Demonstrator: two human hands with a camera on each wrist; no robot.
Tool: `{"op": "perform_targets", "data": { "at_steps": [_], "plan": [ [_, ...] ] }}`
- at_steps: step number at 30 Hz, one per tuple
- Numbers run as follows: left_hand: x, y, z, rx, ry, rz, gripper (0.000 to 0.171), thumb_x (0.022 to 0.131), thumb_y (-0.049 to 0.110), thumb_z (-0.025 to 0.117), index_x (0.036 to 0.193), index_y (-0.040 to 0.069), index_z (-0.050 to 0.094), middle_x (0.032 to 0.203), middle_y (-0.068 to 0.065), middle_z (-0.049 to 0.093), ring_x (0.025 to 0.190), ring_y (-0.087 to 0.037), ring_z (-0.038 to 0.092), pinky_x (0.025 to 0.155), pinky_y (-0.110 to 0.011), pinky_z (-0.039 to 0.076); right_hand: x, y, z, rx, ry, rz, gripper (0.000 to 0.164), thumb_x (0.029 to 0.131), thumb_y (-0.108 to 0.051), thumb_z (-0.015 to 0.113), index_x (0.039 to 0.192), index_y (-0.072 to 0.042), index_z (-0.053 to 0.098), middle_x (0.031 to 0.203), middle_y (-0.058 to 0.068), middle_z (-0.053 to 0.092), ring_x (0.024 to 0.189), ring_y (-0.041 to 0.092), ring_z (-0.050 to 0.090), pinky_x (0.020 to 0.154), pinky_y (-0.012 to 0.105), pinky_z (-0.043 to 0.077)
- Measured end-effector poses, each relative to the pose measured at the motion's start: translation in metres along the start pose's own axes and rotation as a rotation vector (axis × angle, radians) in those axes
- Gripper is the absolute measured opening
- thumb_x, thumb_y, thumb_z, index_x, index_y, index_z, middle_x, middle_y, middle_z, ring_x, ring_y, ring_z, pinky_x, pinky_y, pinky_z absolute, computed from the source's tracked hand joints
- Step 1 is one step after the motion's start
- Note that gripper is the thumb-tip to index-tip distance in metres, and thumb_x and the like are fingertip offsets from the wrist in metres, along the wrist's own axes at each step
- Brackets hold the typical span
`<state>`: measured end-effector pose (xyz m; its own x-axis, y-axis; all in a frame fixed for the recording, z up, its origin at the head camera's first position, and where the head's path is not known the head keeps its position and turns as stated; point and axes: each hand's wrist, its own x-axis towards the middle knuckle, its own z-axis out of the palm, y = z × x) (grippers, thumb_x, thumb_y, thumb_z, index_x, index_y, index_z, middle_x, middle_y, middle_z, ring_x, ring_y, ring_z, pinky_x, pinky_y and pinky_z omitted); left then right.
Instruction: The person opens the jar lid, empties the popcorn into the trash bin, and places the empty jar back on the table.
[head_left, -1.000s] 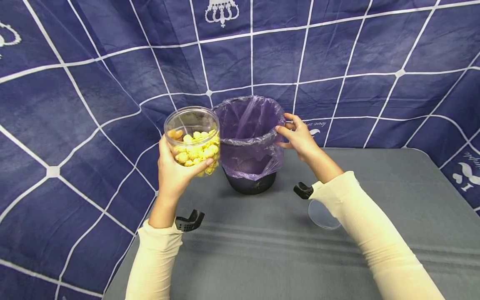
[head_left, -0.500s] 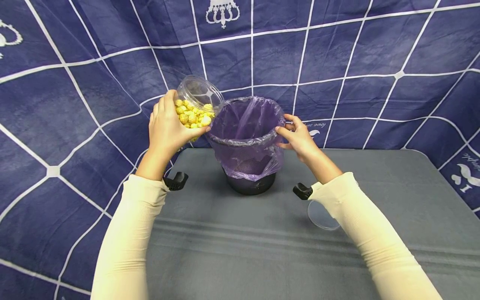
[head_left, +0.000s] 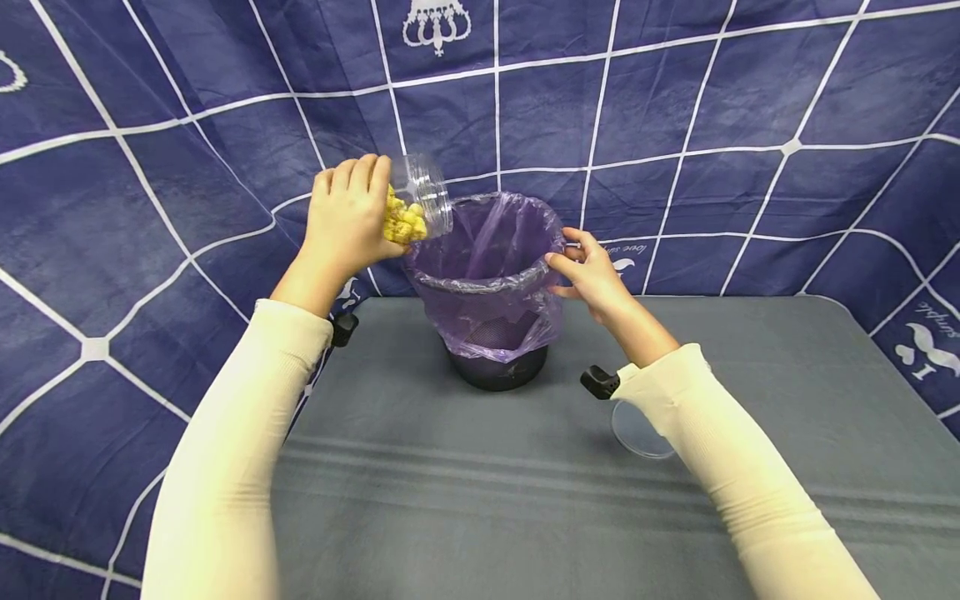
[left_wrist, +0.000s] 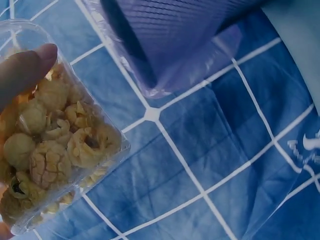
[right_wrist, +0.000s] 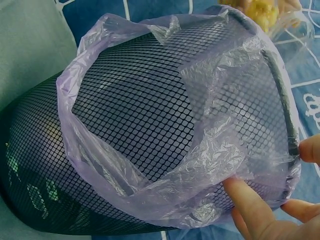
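Observation:
My left hand [head_left: 347, 212] grips a clear plastic jar [head_left: 429, 193] partly filled with yellow popcorn [head_left: 403, 220]. The jar lies tilted on its side, its open mouth pointing right over the left rim of a black mesh trash can [head_left: 501, 372]. In the left wrist view, popcorn [left_wrist: 50, 160] shows through the jar's wall, with the thumb across it. A purple trash bag [head_left: 487, 242] lines the can and folds down over its rim. My right hand [head_left: 592, 275] holds the can's right rim; in the right wrist view its fingertips press the bag and mesh [right_wrist: 135, 105].
A clear round lid [head_left: 641, 429] lies on the grey tabletop [head_left: 450, 500], partly hidden by the right sleeve. Blue cloth [head_left: 555, 108] with white grid lines hangs behind and to the left of the table.
My left hand has lifted the jar and turned it from upright onto its side, mouth toward the trash can. The popcorn has shifted toward the mouth. My right hand stays at the rim.

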<state>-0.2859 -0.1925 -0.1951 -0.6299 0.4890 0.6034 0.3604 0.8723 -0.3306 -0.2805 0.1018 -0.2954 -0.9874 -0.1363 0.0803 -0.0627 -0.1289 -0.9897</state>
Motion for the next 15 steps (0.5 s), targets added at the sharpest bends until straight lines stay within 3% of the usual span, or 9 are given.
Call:
{"op": "perform_targets", "data": {
  "at_steps": [7,11,13,15],
  "plan": [
    [0.009,0.007,0.004,0.135,-0.023,0.203,0.1,0.045,0.034,0.084,0.124,-0.005,0.038,0.12,-0.023,0.043,0.108,-0.038,0.039,0.088,-0.051,0.029,0.0,-0.001,0.001,0.007,-0.003,0.005,0.064,0.088,-0.007,0.054,0.141,-0.006,0.018,0.13,0.023,0.033,0.115,0.031,0.043,0.077,0.038,0.048],
    [0.015,0.012,0.006,0.215,0.044,0.328,0.09,0.047,0.027,0.083,0.121,-0.004,0.042,0.117,-0.023,0.045,0.106,-0.038,0.041,0.09,-0.052,0.03,0.0,-0.001,0.001,0.013,0.007,0.005,0.063,0.088,-0.006,0.054,0.14,-0.006,0.019,0.131,0.024,0.031,0.117,0.032,0.041,0.076,0.039,0.049],
    [0.017,0.015,0.008,0.253,0.094,0.387,0.077,0.055,0.021,0.079,0.12,-0.003,0.044,0.116,-0.022,0.047,0.105,-0.037,0.042,0.09,-0.052,0.031,0.0,-0.001,0.001,0.01,0.013,0.006,0.063,0.087,-0.006,0.054,0.14,-0.006,0.02,0.131,0.025,0.03,0.117,0.033,0.04,0.076,0.039,0.049],
    [0.019,0.018,0.01,0.296,0.15,0.441,0.054,0.07,0.016,0.067,0.117,-0.002,0.047,0.114,-0.022,0.048,0.105,-0.037,0.044,0.09,-0.051,0.032,0.001,0.0,0.001,0.004,0.019,0.006,0.062,0.087,-0.006,0.054,0.14,-0.006,0.021,0.131,0.025,0.03,0.118,0.033,0.04,0.075,0.039,0.049]
  ]
}}
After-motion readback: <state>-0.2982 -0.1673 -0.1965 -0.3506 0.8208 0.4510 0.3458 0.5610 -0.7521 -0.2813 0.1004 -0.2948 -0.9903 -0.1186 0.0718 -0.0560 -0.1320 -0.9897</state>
